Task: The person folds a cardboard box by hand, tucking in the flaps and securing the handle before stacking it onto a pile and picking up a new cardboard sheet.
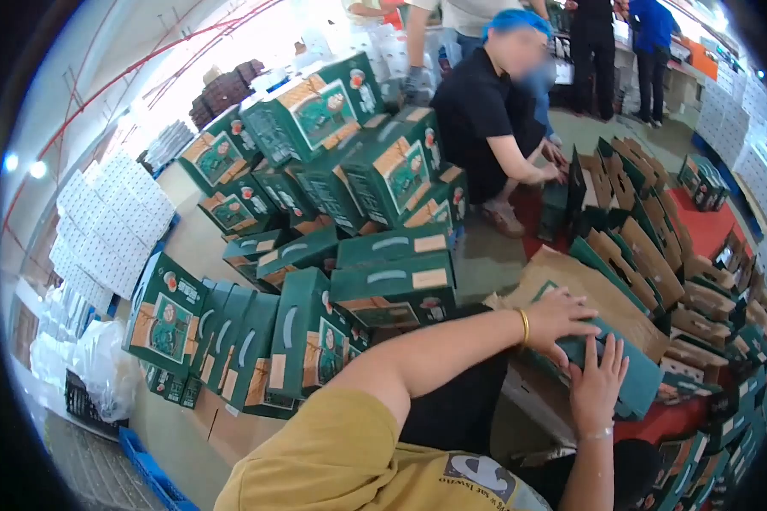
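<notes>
Just right of the middle of the head view, a green cardboard box [635, 375] lies tilted in front of me, with brown cardboard [562, 277] showing along its far side. My left hand [561, 322] rests on its green panel, fingers spread. My right hand [596, 379] lies flat on the same panel a little nearer to me, its fingers stretched out and close to the left fingertips. Neither hand grips anything that I can see. What lies beneath the panel is hidden.
Closed green boxes [392, 285] are stacked at the left and centre. Open green boxes [631, 255] stand in rows at the right on a red surface [703, 223]. A crouching person [486, 111] in a blue cap handles a box ahead. A blue pallet [149, 468] lies lower left.
</notes>
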Action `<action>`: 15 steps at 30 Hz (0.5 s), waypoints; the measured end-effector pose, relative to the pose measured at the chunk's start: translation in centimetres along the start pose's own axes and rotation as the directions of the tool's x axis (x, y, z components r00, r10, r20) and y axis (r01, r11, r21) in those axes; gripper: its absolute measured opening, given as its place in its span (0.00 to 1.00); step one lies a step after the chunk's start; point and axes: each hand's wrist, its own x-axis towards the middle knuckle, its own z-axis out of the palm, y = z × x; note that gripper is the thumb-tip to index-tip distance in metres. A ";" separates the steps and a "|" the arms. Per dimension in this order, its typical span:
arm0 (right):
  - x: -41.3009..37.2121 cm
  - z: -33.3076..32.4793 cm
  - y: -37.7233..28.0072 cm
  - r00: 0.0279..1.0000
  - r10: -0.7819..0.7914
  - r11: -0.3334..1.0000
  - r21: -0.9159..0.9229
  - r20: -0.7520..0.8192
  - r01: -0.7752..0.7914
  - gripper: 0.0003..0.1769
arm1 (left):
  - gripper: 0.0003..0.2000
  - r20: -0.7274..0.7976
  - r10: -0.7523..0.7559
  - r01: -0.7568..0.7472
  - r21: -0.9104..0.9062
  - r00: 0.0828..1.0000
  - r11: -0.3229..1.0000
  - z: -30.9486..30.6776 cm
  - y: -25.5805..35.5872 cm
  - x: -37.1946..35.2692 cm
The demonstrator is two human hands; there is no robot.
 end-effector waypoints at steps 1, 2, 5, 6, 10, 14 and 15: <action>0.0 -0.4 0.4 0.999 -0.020 0.999 0.047 0.026 0.019 0.36 | 0.43 0.024 -0.013 0.013 -0.002 1.000 1.000 -0.3 0.1 0.1; 0.2 -1.5 1.0 0.996 -0.040 0.992 0.124 0.085 0.029 0.35 | 0.42 0.040 -0.028 0.028 0.000 0.999 1.000 0.2 -0.1 0.2; 0.6 -6.0 4.9 0.979 -0.114 0.898 0.438 0.170 0.029 0.31 | 0.40 -0.008 -0.009 0.009 -0.003 1.000 1.000 0.4 -0.1 0.0; 0.4 -7.1 6.9 0.979 -0.101 0.877 0.481 0.178 0.003 0.30 | 0.39 0.018 -0.010 0.010 -0.001 1.000 1.000 -0.6 0.3 0.1; -1.9 -7.0 14.8 0.989 -0.143 0.901 0.407 -0.047 0.150 0.29 | 0.38 0.002 0.070 -0.070 -0.038 0.998 0.997 -0.8 -1.4 0.3; -4.0 -7.2 14.6 0.991 -0.042 0.885 0.466 0.129 -0.023 0.30 | 0.37 0.039 -0.004 -0.001 0.126 0.999 0.992 -0.6 -1.7 0.5; -4.0 -7.0 13.6 0.994 -0.006 0.859 0.510 0.113 -0.053 0.31 | 0.37 0.049 -0.006 0.000 0.118 0.999 0.993 -1.0 -1.5 0.6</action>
